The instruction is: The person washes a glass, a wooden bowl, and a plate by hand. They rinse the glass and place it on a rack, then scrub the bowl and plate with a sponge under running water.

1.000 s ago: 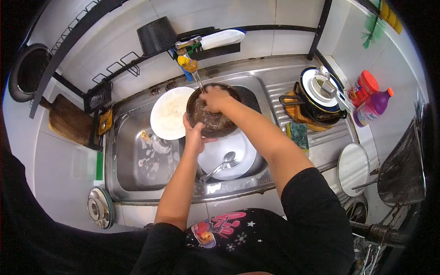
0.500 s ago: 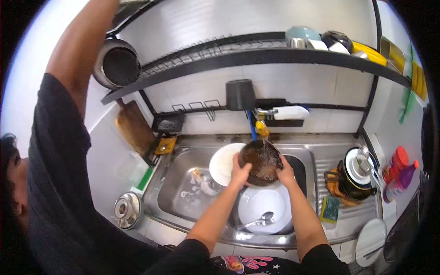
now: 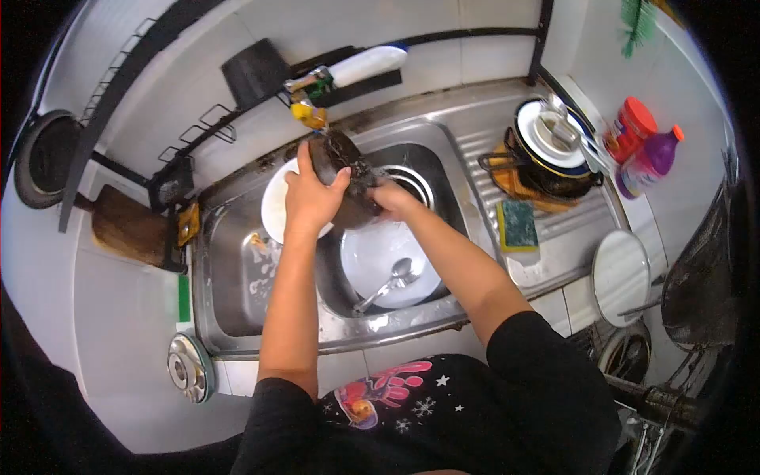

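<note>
Both hands meet at the brown bowl (image 3: pixel 336 155), right up by the tap (image 3: pixel 309 116)! The left hand (image 3: pixel 315 198) is clamped on it, thumb and fingers spread across its left side. The right hand (image 3: pixel 389 198) is against the right side, but blur and splashing hide its fingertips, so from here I can't tell whether they grip or merely press.

The bowl is tilted, up over the far left part of the right basin (image 3: pixel 445 178), with water breaking around it. Below, nearer the person, a white dish (image 3: pixel 372 265) sits in that same basin with a spoon (image 3: pixel 402 267) lying in it. Off to the left, a white plate (image 3: pixel 275 202) straddles the divide, partly behind the left wrist. Across on the right, the sponge (image 3: pixel 518 226) rests on the ridged drainboard (image 3: pixel 566 257), near a stack of dishes (image 3: pixel 552 150).

What does it call for? A steady left hand, I'd say: wet sides can slip, so that thumb wants a firm hold. Tilting the bowl towards the right basin should let water run off there, and turning it little by little would bring each part under the flow. Mind the tap's spout, too, because the rim looks close enough to knock it.
</note>
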`<control>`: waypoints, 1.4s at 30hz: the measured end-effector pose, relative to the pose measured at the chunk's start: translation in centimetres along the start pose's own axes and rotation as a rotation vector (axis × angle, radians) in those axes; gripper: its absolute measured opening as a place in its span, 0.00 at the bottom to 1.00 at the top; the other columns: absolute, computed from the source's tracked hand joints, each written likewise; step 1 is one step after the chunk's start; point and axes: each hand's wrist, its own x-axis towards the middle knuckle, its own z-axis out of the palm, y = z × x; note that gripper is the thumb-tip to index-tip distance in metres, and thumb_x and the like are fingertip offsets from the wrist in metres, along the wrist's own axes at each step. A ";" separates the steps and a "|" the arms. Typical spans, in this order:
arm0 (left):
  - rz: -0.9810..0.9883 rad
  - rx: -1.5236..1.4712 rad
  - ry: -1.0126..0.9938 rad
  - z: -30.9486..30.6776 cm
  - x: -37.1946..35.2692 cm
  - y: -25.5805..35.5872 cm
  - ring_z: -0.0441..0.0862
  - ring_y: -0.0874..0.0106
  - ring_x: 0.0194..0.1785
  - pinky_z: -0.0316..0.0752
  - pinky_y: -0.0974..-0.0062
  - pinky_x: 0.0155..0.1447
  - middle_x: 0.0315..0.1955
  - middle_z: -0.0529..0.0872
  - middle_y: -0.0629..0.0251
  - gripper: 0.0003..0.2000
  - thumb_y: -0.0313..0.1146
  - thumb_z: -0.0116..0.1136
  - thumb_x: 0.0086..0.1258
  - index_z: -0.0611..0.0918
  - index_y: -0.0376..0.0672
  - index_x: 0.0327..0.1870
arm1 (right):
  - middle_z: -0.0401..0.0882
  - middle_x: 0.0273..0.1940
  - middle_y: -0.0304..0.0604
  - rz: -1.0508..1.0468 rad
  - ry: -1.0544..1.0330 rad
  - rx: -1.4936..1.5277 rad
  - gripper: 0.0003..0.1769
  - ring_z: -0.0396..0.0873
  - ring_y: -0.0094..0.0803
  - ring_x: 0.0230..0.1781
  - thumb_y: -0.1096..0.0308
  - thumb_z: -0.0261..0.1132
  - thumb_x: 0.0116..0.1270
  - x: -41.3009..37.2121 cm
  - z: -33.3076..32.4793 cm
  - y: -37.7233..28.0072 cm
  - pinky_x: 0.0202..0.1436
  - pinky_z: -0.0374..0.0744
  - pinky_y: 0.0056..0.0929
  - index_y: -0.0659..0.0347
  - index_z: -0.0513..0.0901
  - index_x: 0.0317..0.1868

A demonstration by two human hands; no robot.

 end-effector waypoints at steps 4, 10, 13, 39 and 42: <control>0.103 0.014 -0.029 0.1 -2.6 2.8 0.76 0.42 0.43 0.73 0.57 0.51 0.48 0.67 0.38 0.42 0.43 0.66 0.51 0.57 0.53 0.68 | 0.78 0.48 0.46 0.184 -0.153 0.079 0.21 0.79 0.44 0.47 0.63 0.61 0.61 -1.5 1.5 0.7 0.43 0.81 0.51 0.56 0.71 0.55; 0.546 0.224 0.125 2.9 -6.8 4.3 0.76 0.50 0.45 0.74 0.58 0.48 0.44 0.69 0.44 0.34 0.34 0.68 0.45 0.71 0.55 0.60 | 0.77 0.50 0.43 -0.123 -0.624 0.472 0.21 0.79 0.37 0.45 0.56 0.59 0.64 1.7 3.0 8.5 0.44 0.81 0.39 0.56 0.71 0.54; 0.656 0.266 0.069 2.2 -8.4 4.9 0.76 0.50 0.45 0.74 0.59 0.49 0.45 0.71 0.46 0.34 0.32 0.67 0.44 0.72 0.56 0.59 | 0.74 0.52 0.47 -0.543 -0.422 0.247 0.21 0.81 0.37 0.42 0.56 0.57 0.66 1.9 3.7 11.5 0.44 0.81 0.34 0.60 0.71 0.54; -0.489 -1.665 -0.276 8.5 -13.9 -10.7 0.68 0.59 0.59 0.73 0.58 0.56 0.57 0.67 0.55 0.30 0.30 0.54 0.62 0.58 0.48 0.65 | 0.65 0.50 0.52 -0.575 0.352 -1.534 0.29 0.64 0.49 0.54 0.66 0.68 0.51 -18.4 3.8 1.3 0.57 0.69 0.39 0.50 0.74 0.57; -0.414 -1.694 -0.222 10.3 -13.9 -12.0 0.67 0.60 0.60 0.70 0.63 0.59 0.60 0.65 0.55 0.33 0.25 0.51 0.58 0.57 0.46 0.67 | 0.65 0.52 0.57 -0.421 0.370 -1.650 0.34 0.61 0.55 0.59 0.64 0.69 0.51 -14.5 4.8 3.6 0.61 0.66 0.39 0.61 0.69 0.60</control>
